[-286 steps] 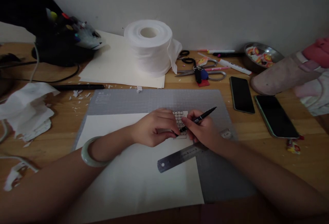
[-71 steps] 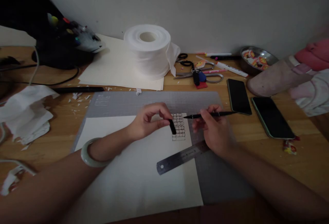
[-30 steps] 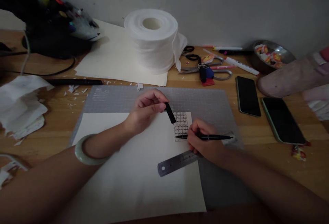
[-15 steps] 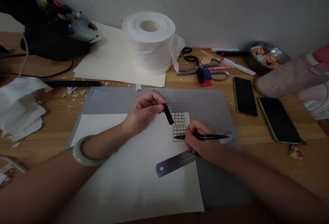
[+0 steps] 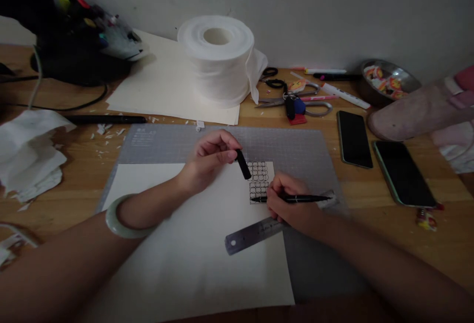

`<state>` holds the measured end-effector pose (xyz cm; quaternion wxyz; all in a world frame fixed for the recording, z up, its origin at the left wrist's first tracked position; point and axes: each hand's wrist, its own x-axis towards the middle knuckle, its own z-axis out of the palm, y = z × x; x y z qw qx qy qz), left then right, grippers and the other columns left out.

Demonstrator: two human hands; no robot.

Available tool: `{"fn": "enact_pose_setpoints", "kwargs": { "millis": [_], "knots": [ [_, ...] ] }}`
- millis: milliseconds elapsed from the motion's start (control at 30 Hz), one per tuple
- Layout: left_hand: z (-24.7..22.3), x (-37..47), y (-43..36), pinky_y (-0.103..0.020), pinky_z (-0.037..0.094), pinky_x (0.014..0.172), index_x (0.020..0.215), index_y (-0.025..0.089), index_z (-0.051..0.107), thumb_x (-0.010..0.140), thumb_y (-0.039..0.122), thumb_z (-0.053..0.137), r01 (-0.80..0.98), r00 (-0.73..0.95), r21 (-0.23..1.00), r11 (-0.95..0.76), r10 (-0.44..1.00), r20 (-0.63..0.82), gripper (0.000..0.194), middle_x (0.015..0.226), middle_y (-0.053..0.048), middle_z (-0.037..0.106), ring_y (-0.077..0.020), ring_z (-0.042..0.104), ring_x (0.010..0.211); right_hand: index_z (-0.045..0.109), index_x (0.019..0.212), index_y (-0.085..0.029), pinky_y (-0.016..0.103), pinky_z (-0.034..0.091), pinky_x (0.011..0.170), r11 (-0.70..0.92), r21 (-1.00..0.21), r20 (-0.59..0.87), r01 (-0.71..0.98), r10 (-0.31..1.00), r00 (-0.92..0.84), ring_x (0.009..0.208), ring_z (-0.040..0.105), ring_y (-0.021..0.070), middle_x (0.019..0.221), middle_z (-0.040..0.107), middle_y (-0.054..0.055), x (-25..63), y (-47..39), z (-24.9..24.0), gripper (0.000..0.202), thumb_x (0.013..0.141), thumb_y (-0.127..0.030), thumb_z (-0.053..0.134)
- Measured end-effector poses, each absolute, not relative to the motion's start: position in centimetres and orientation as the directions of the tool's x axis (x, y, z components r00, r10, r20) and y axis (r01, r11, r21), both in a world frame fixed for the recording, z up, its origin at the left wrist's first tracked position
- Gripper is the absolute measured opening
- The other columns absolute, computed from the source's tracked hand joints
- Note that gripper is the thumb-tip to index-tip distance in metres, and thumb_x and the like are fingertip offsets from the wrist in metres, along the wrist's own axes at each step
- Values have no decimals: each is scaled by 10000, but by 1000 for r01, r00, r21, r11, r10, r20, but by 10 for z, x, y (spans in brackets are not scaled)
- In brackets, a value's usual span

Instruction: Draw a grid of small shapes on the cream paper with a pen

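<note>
Between thumb and fingers, my left hand (image 5: 211, 157) pinches a black pen cap (image 5: 243, 164) above the top edge of the white paper (image 5: 207, 234). My right hand (image 5: 291, 202) grips a black pen (image 5: 305, 198) lying nearly level, its tip pointing left over a black-inked grid drawing (image 5: 258, 184) near the paper's upper right corner. A metal ruler (image 5: 248, 236) slants across the paper and passes under my right hand. The paper rests on a grey cutting mat (image 5: 296, 147).
Behind the mat stand a white tissue roll (image 5: 222, 73), scissors (image 5: 320, 109) with keys, and markers (image 5: 346, 96). Two phones (image 5: 354, 139) (image 5: 403, 173), a metal bowl of sweets (image 5: 405, 78) and a bottle (image 5: 411, 110) are at the right. Crumpled tissue (image 5: 31, 150) lies left.
</note>
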<state>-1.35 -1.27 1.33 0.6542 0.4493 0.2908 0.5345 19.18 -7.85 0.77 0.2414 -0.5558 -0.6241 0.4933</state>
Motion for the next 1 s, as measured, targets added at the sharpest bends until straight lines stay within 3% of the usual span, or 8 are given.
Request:
{"fn": "enact_pose_setpoints", "kwargs": {
  "millis": [567, 1000],
  "knots": [
    [14, -13, -12, -184, 385, 515, 707, 163, 684, 617, 208, 795, -446, 279, 894, 46, 956, 90, 150, 672, 10, 588, -74, 489, 575, 377, 630, -216, 198, 304, 402, -82, -886, -224, 456, 937, -267, 438, 450, 76, 506, 507, -53, 190, -77, 12, 210, 772, -201, 531],
    [9, -14, -11, -201, 384, 510, 723, 166, 659, 672, 266, 775, -382, 274, 922, -59, 946, 175, 162, 661, 6, 578, -90, 487, 569, 381, 633, -218, 174, 310, 343, -168, -918, -267, 360, 931, -247, 383, 469, 69, 477, 533, -58, 190, -80, 12, 211, 763, -202, 545]
  ]
}}
